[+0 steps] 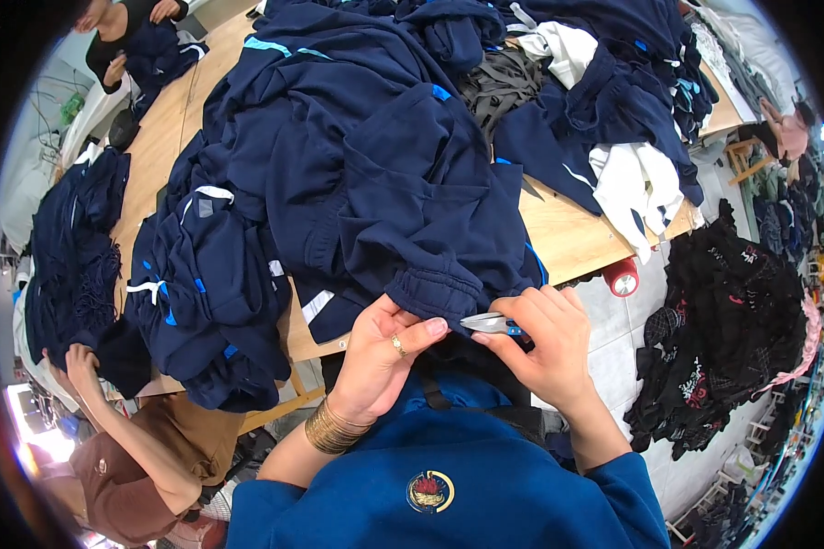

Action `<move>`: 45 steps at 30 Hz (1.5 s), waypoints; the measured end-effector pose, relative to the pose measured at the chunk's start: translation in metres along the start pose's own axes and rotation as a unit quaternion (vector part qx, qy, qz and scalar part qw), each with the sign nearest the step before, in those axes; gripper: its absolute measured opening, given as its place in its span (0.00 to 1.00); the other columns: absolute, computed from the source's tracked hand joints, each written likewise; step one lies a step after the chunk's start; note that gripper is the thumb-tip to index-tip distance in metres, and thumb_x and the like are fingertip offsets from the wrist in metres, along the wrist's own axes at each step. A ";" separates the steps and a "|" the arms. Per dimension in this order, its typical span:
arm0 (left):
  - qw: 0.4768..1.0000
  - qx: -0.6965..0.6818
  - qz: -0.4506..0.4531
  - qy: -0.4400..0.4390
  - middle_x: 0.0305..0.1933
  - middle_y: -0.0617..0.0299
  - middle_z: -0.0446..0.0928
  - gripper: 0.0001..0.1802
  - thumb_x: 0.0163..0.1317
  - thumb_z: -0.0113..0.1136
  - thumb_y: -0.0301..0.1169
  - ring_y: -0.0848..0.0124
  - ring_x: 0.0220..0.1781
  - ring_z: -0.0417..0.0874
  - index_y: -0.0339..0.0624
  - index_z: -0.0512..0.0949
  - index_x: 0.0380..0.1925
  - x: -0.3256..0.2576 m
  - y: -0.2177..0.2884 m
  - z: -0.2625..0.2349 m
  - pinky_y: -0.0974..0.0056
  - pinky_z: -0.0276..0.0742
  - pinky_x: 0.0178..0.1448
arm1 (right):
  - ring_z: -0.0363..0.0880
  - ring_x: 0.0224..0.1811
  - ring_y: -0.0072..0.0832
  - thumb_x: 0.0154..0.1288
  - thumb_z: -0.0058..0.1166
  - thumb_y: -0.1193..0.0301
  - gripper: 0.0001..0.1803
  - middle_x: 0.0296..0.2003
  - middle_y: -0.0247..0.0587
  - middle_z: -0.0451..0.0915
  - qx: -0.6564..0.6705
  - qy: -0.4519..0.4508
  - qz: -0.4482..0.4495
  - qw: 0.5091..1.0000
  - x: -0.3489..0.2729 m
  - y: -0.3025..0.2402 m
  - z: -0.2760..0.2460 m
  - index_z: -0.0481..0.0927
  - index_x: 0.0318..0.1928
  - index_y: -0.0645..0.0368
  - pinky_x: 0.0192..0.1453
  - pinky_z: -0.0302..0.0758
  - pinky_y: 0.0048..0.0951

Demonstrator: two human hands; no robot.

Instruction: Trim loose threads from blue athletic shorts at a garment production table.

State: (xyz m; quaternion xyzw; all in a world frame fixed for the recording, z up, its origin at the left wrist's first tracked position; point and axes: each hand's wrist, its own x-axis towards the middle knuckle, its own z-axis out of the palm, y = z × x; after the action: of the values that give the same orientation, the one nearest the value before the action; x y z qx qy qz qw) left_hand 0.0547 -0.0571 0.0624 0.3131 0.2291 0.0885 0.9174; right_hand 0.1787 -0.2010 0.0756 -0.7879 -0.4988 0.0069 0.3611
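Navy ribbed garment cuff [435,291], crumpled

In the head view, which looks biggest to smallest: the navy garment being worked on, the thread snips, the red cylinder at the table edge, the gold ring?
1. Navy garment, by far the largest.
2. Thread snips and red cylinder: they look alike; the right hand hides part of the snips, so no ranking.
3. Gold ring on the left hand, smallest.

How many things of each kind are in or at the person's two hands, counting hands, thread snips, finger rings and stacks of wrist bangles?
Bare hands: 2, the left hand and the right hand
Small metal thread snips with blue handle: 1
Gold finger ring: 1
Stack of gold wrist bangles: 1
Total: 5
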 end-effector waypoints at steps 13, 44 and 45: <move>1.000 0.012 -0.002 0.000 0.46 0.56 0.76 0.17 0.55 0.58 0.20 0.71 0.49 0.76 0.33 0.71 0.46 0.001 0.001 0.000 0.66 0.69 0.58 | 0.67 0.21 0.29 0.43 0.65 0.67 0.13 0.20 0.32 0.72 0.022 -0.002 0.005 1.000 0.002 0.000 0.002 0.77 0.28 0.56 0.28 0.57 0.30; 0.999 0.011 0.038 0.033 0.48 0.55 0.76 0.15 0.63 0.49 0.28 0.70 0.48 0.77 0.33 0.71 0.49 -0.005 0.001 0.001 0.63 0.73 0.55 | 0.68 0.30 0.26 0.52 0.60 0.66 0.19 0.29 0.32 0.71 0.078 0.024 0.087 0.993 0.009 -0.014 0.009 0.75 0.45 0.55 0.39 0.56 0.28; 0.999 0.006 0.039 0.031 0.48 0.55 0.76 0.15 0.63 0.49 0.28 0.70 0.49 0.77 0.33 0.71 0.49 -0.005 0.001 0.001 0.63 0.73 0.55 | 0.68 0.30 0.26 0.53 0.60 0.66 0.18 0.29 0.32 0.71 0.045 0.027 0.073 0.996 0.008 -0.012 0.011 0.76 0.45 0.54 0.38 0.56 0.29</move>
State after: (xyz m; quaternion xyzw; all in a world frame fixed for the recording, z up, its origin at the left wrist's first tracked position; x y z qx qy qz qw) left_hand 0.0505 -0.0583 0.0656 0.3244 0.2455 0.1320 0.9039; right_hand 0.1689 -0.1858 0.0774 -0.8049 -0.4296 0.0344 0.4079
